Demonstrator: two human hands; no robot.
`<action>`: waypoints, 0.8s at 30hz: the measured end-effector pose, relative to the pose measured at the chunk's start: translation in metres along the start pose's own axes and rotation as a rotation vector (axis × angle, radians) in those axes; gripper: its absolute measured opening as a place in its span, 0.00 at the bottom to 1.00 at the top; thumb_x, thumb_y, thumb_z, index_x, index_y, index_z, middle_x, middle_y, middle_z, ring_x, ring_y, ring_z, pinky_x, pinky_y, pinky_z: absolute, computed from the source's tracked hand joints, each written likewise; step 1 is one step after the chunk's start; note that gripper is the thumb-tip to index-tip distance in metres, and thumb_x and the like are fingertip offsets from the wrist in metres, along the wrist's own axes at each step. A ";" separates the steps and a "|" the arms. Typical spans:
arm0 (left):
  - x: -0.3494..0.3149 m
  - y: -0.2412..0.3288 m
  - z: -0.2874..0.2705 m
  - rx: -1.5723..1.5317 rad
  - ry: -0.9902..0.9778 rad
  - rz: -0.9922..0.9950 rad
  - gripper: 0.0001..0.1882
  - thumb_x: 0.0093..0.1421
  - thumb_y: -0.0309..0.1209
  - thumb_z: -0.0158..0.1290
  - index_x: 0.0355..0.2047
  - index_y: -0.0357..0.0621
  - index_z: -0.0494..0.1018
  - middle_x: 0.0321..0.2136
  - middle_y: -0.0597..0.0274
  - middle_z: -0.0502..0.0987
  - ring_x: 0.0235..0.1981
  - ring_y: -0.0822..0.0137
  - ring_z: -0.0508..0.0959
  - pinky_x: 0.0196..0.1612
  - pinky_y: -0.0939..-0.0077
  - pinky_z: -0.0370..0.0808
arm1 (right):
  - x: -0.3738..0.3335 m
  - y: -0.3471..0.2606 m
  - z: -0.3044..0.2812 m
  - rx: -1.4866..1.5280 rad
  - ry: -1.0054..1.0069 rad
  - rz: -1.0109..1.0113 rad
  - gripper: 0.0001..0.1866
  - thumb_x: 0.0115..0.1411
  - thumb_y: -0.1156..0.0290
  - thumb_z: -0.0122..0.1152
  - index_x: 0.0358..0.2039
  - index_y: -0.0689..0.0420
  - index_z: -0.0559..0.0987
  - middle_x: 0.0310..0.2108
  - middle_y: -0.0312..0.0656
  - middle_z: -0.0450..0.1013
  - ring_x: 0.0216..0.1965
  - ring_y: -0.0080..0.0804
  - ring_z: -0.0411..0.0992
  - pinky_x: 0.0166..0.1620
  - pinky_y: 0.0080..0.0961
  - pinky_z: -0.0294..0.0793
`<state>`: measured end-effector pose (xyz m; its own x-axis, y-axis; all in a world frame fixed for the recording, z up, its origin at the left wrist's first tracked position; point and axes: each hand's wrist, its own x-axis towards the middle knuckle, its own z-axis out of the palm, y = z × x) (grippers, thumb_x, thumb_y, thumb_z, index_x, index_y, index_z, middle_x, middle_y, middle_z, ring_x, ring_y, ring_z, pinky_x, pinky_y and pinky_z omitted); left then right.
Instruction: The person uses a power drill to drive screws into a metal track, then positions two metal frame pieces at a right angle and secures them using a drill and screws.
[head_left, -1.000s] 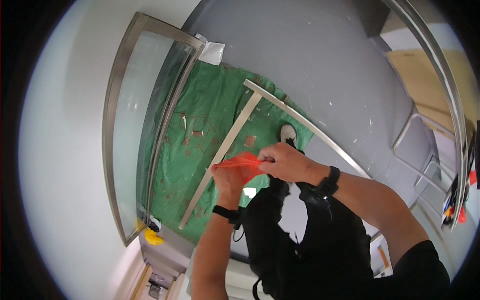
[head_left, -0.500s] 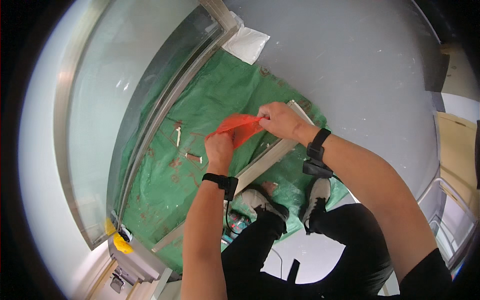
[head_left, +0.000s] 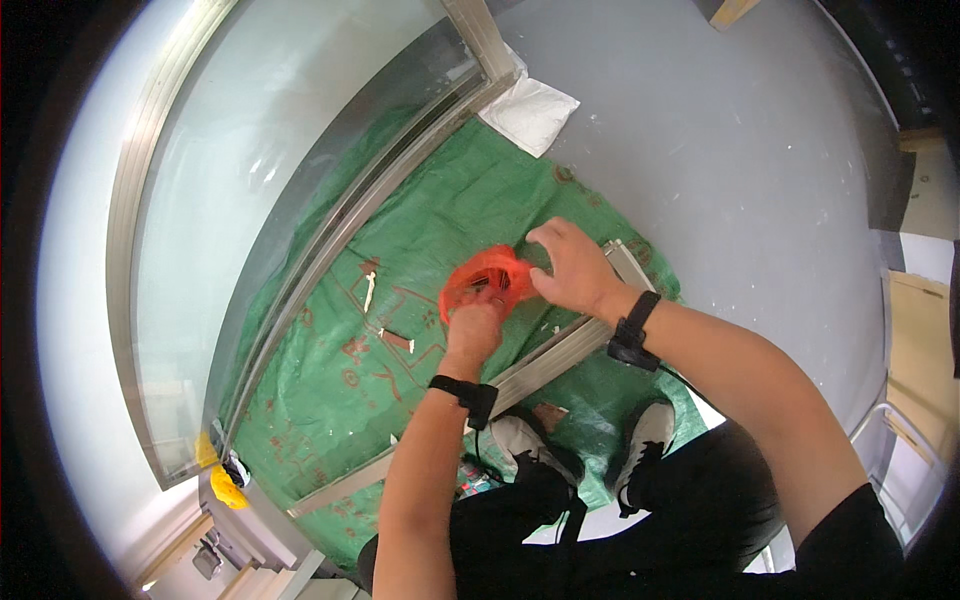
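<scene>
Orange mesh (head_left: 487, 277) sits pinched between my hands above the green tarp (head_left: 330, 400): left hand (head_left: 476, 328) clenched on its lower edge, right hand (head_left: 567, 266) grasping its top. Just below runs a metal bar (head_left: 545, 362); open grey floor (head_left: 720, 150) lies beyond the tarp's edge.

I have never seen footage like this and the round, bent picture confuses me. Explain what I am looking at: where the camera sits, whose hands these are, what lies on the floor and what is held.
The camera is worn on a person's head and looks down; its wide lens bends straight edges. There is no machine, only two bare hands. The left hand and right hand both grip an orange mesh piece. Below them a green tarp covers the grey floor. A metal bar lies across the tarp, a glass panel in a metal frame beside it. The person's shoes show below.
</scene>
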<state>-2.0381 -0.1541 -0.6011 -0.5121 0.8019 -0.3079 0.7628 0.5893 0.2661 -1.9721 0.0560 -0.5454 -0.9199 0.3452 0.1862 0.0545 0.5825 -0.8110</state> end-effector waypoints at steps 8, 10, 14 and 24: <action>-0.002 0.012 0.051 -0.369 -0.084 0.037 0.08 0.55 0.31 0.51 0.35 0.49 0.78 0.37 0.52 0.80 0.40 0.52 0.80 0.38 0.56 0.77 | -0.019 -0.003 0.039 0.174 -0.748 -0.095 0.08 0.54 0.70 0.51 0.32 0.59 0.75 0.32 0.51 0.74 0.37 0.55 0.72 0.40 0.44 0.72; 0.002 0.007 0.041 -0.253 -0.240 0.005 0.09 0.56 0.30 0.51 0.36 0.47 0.78 0.37 0.52 0.80 0.39 0.51 0.80 0.38 0.55 0.76 | -0.010 0.004 0.039 0.088 -0.921 0.111 0.17 0.57 0.64 0.49 0.42 0.60 0.75 0.44 0.55 0.74 0.48 0.54 0.71 0.48 0.43 0.71; 0.002 -0.002 0.021 -0.249 -0.009 -0.107 0.14 0.56 0.24 0.47 0.43 0.41 0.75 0.36 0.48 0.80 0.36 0.48 0.80 0.39 0.54 0.76 | -0.004 0.030 0.033 -0.333 -1.121 0.271 0.27 0.58 0.60 0.53 0.55 0.62 0.69 0.59 0.55 0.65 0.63 0.52 0.60 0.59 0.46 0.64; 0.026 0.000 0.030 -0.174 0.118 -0.307 0.12 0.53 0.30 0.54 0.38 0.44 0.78 0.37 0.51 0.77 0.35 0.49 0.79 0.36 0.57 0.77 | 0.001 0.012 0.035 -0.265 -0.716 -0.193 0.15 0.50 0.70 0.54 0.38 0.62 0.78 0.41 0.46 0.74 0.53 0.49 0.68 0.53 0.40 0.70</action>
<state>-2.0399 -0.1361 -0.6365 -0.7564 0.5849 -0.2927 0.4933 0.8041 0.3318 -1.9860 0.0378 -0.5741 -0.9439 -0.2857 -0.1658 -0.1235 0.7709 -0.6249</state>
